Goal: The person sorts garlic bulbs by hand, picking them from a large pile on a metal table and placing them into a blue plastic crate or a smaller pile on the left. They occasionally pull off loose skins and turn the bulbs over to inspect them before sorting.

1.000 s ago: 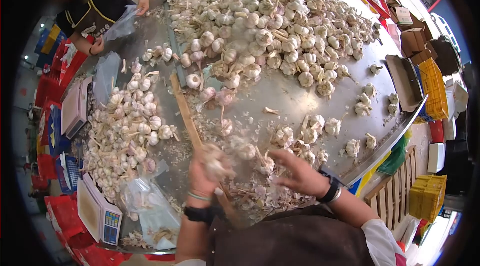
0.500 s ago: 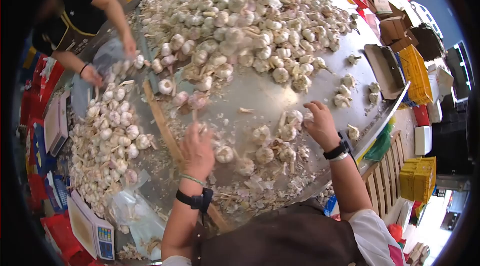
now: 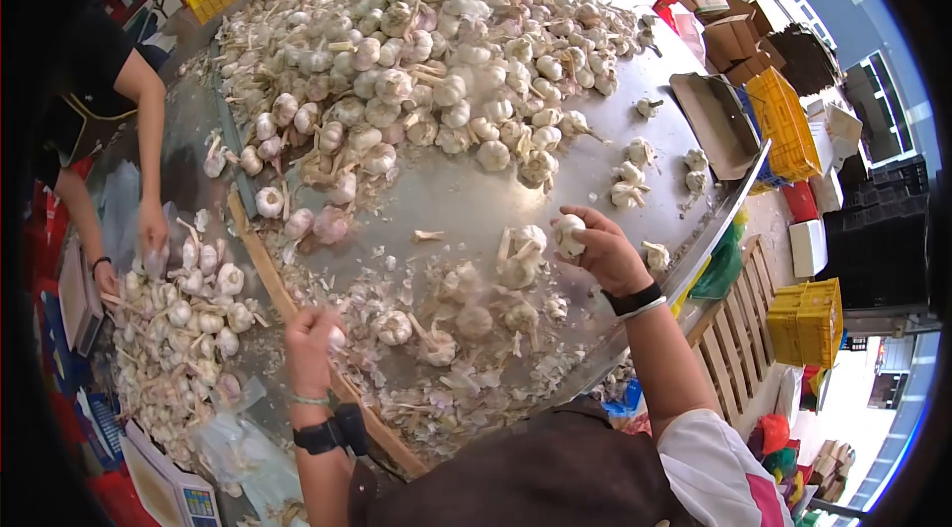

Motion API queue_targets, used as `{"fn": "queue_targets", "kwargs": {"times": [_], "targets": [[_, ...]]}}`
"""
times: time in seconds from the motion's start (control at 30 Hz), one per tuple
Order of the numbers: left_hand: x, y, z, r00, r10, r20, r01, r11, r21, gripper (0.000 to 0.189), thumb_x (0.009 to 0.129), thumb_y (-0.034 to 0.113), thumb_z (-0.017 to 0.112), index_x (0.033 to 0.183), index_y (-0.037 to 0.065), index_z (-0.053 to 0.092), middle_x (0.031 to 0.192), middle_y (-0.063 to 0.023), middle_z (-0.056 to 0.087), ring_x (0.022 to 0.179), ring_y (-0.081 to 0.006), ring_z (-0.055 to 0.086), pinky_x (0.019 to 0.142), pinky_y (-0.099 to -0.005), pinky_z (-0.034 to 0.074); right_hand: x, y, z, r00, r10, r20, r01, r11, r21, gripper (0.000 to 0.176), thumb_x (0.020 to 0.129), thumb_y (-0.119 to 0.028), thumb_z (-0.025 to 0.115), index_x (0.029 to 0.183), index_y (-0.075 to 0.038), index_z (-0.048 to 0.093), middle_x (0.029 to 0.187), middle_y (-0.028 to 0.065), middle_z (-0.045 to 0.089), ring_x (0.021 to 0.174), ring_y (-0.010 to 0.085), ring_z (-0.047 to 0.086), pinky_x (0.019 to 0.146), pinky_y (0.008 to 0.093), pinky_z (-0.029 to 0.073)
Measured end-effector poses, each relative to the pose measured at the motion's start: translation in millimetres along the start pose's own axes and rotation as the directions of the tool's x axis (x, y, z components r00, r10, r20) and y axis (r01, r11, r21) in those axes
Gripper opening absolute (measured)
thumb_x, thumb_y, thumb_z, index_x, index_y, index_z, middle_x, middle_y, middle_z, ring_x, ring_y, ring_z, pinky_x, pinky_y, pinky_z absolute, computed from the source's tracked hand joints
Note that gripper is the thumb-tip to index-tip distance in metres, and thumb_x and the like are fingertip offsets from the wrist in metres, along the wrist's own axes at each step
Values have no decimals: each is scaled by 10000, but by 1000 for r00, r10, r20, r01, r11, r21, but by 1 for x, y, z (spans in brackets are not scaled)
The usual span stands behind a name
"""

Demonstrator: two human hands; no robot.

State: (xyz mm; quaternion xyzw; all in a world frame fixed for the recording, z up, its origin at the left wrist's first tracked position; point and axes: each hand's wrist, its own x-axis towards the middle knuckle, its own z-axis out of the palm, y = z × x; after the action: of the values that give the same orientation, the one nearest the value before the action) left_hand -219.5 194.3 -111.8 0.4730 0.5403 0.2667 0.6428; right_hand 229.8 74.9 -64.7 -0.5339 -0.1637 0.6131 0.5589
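In the head view, the right hand (image 3: 607, 251) is closed on a garlic bulb (image 3: 568, 233). It grips the bulb with the fingertips, lifted a little above the steel counter (image 3: 446, 195), so the bulb is free on all sides. The left hand (image 3: 309, 341) is curled shut on a small bulb (image 3: 337, 337), of which only a white part shows, just over the wooden slat (image 3: 260, 259). This slat lies slanted on the counter and keeps the left pile (image 3: 174, 329) apart from the loose bulbs (image 3: 476, 304) between the two hands. The big heap (image 3: 426, 51) lies far. A co-worker's hand (image 3: 152, 230) rests at the left pile.
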Motion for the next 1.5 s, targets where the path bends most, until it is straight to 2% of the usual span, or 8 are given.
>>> {"fn": "queue_targets", "kwargs": {"times": [0.13, 0.47, 0.67, 0.73, 1.07, 1.17, 1.27, 1.5], "targets": [[-29, 19, 55, 851, 369, 373, -501, 361, 787, 406, 831, 166, 697, 1211, 69, 591, 1234, -154, 597, 889, -332, 672, 748, -423, 554, -3, 6, 4, 980, -58, 191, -36, 890, 454, 488, 961, -229, 516, 1391, -8, 452, 1318, 238, 561, 1175, 341, 601, 1002, 477, 513], [-21, 2, 72, 878, 291, 380, -474, 411, 779, 499, 789, 117, 718, 1256, 108, 542, 1185, -153, 608, 968, -388, 641, 837, -458, 524, 1, 19, 18, 982, -45, 181, -62, 837, 543, 527, 1010, -328, 477, 1413, 7, 421, 1337, 250, 539, 1191, 367, 588, 996, 461, 523], [-31, -6, 36, 997, -27, 75, 47, 960, -276, 343, 933, 212, 637, 1250, 107, 558, 1034, -139, 671, 762, -258, 659, 640, -399, 552, -1, 10, 5, 993, 42, -108, -74, 948, -310, 297, 929, -195, 562, 1173, -33, 608, 1092, 107, 669, 936, 261, 650, 841, 368, 533], [-41, 0, 25, 992, -51, 113, 120, 619, -776, 339, 1001, 305, 534, 1285, 121, 527, 1034, -152, 661, 689, -234, 653, 561, -355, 551, -4, 2, 14, 986, -163, -35, -2, 198, -980, 318, 854, -115, 616, 1168, -61, 626, 1088, 136, 663, 954, 318, 638, 864, 374, 517], [-65, 9, 36, 999, 30, 17, -1, 502, -865, 353, 965, 250, 615, 1241, 32, 582, 1241, -197, 629, 1179, -326, 599, 1131, -542, 382, 41, 30, 40, 946, -157, 284, 266, -127, -956, 516, 736, 42, 591, 1229, -107, 608, 1220, 155, 591, 1088, 335, 579, 920, 397, 489], [-70, 2, 35, 986, 138, 94, 10, 517, -856, 344, 963, 260, 622, 1225, 39, 591, 1240, -198, 623, 1203, -326, 582, 1137, -556, 371, 36, 17, 33, 994, -46, 98, 87, 877, -472, 421, 897, -105, 640, 1297, -27, 534, 1268, 177, 581, 985, 230, 657, 778, 319, 550], [-68, -8, 35, 983, 94, 159, 93, 493, -865, 331, 965, 264, 619, 1217, 52, 593, 1233, -182, 621, 1215, -344, 573, 1008, -516, 517, 13, 3, 46, 973, -28, 231, -37, 961, 274, 511, 919, -129, 652, 1375, -11, 455, 1329, 232, 548, 1069, 287, 643, 827, 358, 559], [-74, -7, 73, 942, 96, 320, 209, 580, -788, 415, 977, 399, 580, 1161, 28, 610, 1163, -179, 621, 1063, -309, 661, 629, -348, 644, -5, 28, 57, 918, -26, 397, -161, 888, 430, 535, 973, -316, 592, 1399, -31, 439, 1317, 216, 564, 1151, 316, 608, 973, 421, 513]]}}
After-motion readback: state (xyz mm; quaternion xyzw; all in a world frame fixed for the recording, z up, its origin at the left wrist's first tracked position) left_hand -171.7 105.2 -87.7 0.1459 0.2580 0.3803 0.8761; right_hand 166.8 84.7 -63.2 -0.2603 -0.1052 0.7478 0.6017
